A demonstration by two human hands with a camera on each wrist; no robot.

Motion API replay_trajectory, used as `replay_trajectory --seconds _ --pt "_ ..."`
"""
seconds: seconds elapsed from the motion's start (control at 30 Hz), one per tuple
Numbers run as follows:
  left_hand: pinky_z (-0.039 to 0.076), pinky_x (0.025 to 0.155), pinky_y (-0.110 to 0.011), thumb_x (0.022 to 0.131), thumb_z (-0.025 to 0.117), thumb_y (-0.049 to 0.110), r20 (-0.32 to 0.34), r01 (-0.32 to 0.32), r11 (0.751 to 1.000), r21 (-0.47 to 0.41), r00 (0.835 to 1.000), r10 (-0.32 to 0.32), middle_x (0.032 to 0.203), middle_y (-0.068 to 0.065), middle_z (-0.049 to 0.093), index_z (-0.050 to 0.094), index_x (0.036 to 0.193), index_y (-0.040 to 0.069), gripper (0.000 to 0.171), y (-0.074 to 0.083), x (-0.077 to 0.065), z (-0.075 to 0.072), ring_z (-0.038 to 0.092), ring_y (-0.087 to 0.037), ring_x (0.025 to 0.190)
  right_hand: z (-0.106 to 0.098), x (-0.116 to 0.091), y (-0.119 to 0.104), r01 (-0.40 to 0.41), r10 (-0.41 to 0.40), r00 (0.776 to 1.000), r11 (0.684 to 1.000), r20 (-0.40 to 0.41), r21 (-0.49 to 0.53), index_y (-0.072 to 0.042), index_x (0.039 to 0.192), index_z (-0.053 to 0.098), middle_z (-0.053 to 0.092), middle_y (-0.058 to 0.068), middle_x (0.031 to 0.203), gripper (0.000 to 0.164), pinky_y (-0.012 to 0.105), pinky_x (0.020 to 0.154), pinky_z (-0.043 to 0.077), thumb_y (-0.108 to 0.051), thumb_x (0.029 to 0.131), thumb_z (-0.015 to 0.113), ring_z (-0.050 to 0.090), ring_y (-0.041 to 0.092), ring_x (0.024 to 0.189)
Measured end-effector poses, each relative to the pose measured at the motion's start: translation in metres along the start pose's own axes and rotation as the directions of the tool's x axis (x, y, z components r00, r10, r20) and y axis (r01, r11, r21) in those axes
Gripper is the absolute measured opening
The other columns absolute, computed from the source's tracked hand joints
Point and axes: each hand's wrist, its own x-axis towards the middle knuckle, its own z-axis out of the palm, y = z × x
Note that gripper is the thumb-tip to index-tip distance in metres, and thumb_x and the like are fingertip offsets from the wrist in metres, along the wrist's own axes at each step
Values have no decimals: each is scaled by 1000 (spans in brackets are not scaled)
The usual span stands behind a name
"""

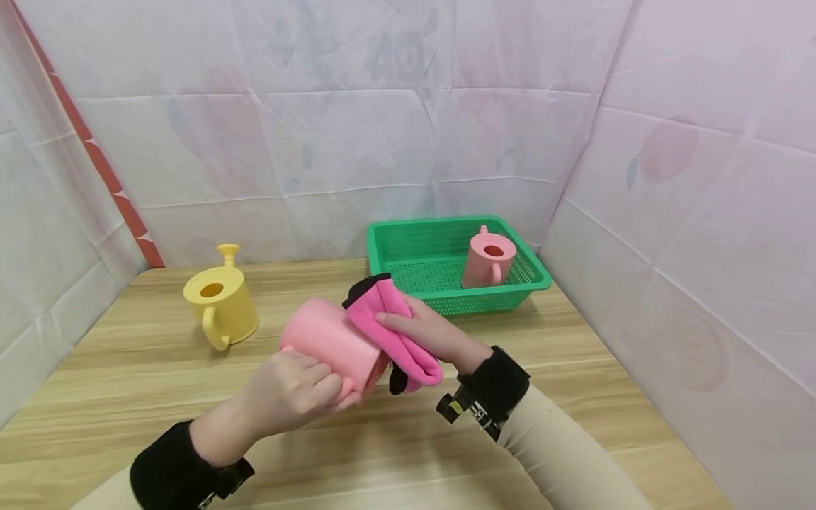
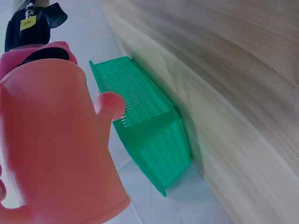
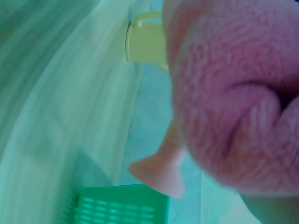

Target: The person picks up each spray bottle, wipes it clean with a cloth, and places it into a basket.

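A pink watering can point(image 1: 334, 340) is held up in the air, tipped on its side with its base to the upper left. My left hand point(image 1: 296, 389) grips it by the handle. Against the can's top end, my right hand point(image 1: 430, 329) holds a folded pink cloth point(image 1: 395, 319) with black edges, its thumb lying on top. Part of the can's top is hidden behind the cloth. The left wrist view shows the can's side point(image 2: 60, 140) and its spout; the right wrist view is largely filled by the fuzzy cloth point(image 3: 233, 102), with the spout point(image 3: 161, 175) beyond it.
At the back right of the wooden table point(image 1: 331, 460) stands a green basket point(image 1: 408, 230) with another pink watering can point(image 1: 481, 262) upright inside. A yellow watering can point(image 1: 232, 308) stands at the left. Pale printed curtains point(image 1: 331, 142) enclose the table's back and sides.
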Motion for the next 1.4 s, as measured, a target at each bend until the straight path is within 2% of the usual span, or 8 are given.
replay_trajectory --seconds 0.17,0.33,0.43,0.6,0.67,0.8,1.17,1.4 --pt "16 39 -17 91 54 27 -7 -8 1000 5 1000 8 49 8 25 37 56 15 40 1 0 1 22 -4 40 5 -3 -3 20 -21 1000 998 -7 -63 -5 117 45 59 9 93 34 31 78 49 -27 93 56 63 17 82" --pt "14 39 -17 91 55 28 -17 -5 1000 2 1000 5 49 8 24 38 56 15 40 0 -1 3 20 -3 40 19 -9 -20 61 -87 994 936 -59 -346 -14 130 43 59 3 97 48 30 78 48 -29 88 61 58 12 86" --pt "17 38 -17 92 54 28 -5 2 1000 -4 1000 -2 49 9 28 40 57 15 39 0 -3 6 24 -4 40 32 -12 -29 137 -196 979 820 -47 -556 -17 134 42 59 -1 98 57 29 73 48 -28 83 65 56 11 84" --pt "26 36 -21 95 48 26 42 15 1000 14 999 -16 50 8 34 45 61 13 36 -1 -11 11 32 -7 40 53 -18 -37 209 -367 930 532 -1 -821 -9 134 43 57 4 113 65 37 77 46 -32 78 68 54 15 98" --pt "26 36 -21 95 47 25 51 14 1000 20 999 -15 50 8 35 46 62 12 35 -1 -15 13 33 -7 40 56 -19 -38 195 -377 926 495 -7 -847 -8 134 43 58 5 114 66 38 76 47 -34 78 69 55 16 99" --pt "25 38 -19 94 49 26 37 2 1000 14 999 -2 49 8 35 44 60 13 37 1 -10 12 32 -6 41 52 -17 -40 169 -317 948 571 -26 -803 -12 132 45 59 1 105 62 31 70 48 -31 79 69 56 14 89" --pt "14 39 -15 90 54 26 -2 -12 1000 6 1000 12 49 8 26 37 56 16 39 5 1 5 23 -3 40 11 -2 -23 0 -6 1000 954 -20 -299 -12 116 51 61 3 93 36 30 78 47 -33 88 62 60 13 85" --pt "17 38 -17 89 53 29 0 7 1000 10 1000 -7 49 9 25 36 55 16 40 7 1 4 24 -3 40 -1 4 -5 -81 79 997 992 -20 -92 -8 110 54 62 6 91 31 30 78 48 -32 90 59 62 16 85"
